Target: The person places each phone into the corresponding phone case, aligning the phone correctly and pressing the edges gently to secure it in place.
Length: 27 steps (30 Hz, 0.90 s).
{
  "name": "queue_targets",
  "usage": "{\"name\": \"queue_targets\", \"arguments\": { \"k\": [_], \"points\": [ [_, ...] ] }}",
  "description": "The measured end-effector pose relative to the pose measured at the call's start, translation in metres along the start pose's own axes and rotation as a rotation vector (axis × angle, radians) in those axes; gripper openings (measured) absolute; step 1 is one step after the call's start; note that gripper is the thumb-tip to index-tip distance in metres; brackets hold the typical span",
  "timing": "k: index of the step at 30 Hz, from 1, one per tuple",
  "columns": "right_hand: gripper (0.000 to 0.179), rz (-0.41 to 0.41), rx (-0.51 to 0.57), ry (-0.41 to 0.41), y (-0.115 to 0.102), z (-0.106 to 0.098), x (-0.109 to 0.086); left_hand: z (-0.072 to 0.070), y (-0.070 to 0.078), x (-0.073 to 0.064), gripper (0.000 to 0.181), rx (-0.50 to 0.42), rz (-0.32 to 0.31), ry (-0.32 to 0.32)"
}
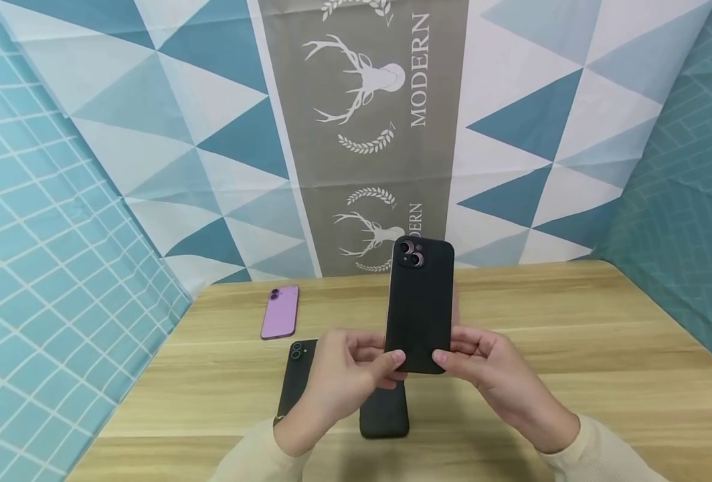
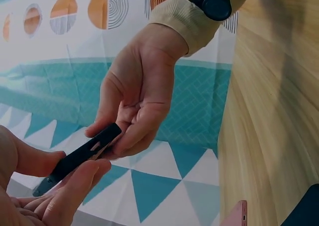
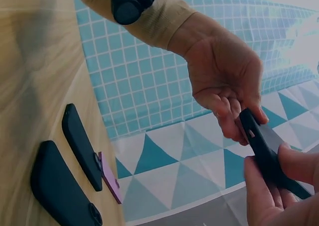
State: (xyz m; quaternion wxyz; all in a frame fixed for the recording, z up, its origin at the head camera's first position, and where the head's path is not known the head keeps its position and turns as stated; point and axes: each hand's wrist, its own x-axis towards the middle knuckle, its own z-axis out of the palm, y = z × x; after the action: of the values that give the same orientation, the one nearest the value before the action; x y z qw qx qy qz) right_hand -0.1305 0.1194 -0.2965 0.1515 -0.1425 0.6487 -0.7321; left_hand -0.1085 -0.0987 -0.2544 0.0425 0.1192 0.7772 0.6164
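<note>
Both hands hold up a phone in a black case [image 1: 419,308], its back with the camera lenses facing the head camera. Pink shows around the lenses and along its left edge. My left hand [image 1: 346,375] pinches the lower left corner, thumb on the back and fingers behind. At the lower right corner, my right hand [image 1: 488,368] grips it the same way. Seen from the left wrist, the cased phone [image 2: 77,159] is edge-on between both hands; the right wrist view shows its side [image 3: 264,154] with a small cutout.
On the wooden table [image 1: 211,402] lie a black phone or case [image 1: 296,378] at left, another black one [image 1: 385,412] below the hands, and a purple phone [image 1: 280,312] farther back. A pink item [image 1: 456,304] is mostly hidden behind the held phone. Patterned cloth [image 1: 386,134] hangs behind.
</note>
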Motion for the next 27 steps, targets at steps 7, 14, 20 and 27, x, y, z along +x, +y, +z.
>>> {"name": "queue_targets", "arguments": {
  "k": [7,14,20,27],
  "points": [
    [0.037,-0.006,0.024,-0.043,0.007,-0.001,0.0,-0.001,-0.005,0.001,0.024,-0.025,-0.024,-0.006],
    [0.04,0.016,-0.071,0.126,0.002,0.003,-0.003,0.003,-0.015,0.01,0.026,0.071,0.014,0.046],
    [0.049,0.025,-0.112,0.132,0.0,0.003,-0.002,0.008,-0.019,0.012,0.022,0.032,0.04,0.117],
    [0.051,0.012,-0.131,0.078,-0.005,0.001,0.002,0.01,-0.023,0.012,0.022,-0.023,0.026,0.178]
  ]
}}
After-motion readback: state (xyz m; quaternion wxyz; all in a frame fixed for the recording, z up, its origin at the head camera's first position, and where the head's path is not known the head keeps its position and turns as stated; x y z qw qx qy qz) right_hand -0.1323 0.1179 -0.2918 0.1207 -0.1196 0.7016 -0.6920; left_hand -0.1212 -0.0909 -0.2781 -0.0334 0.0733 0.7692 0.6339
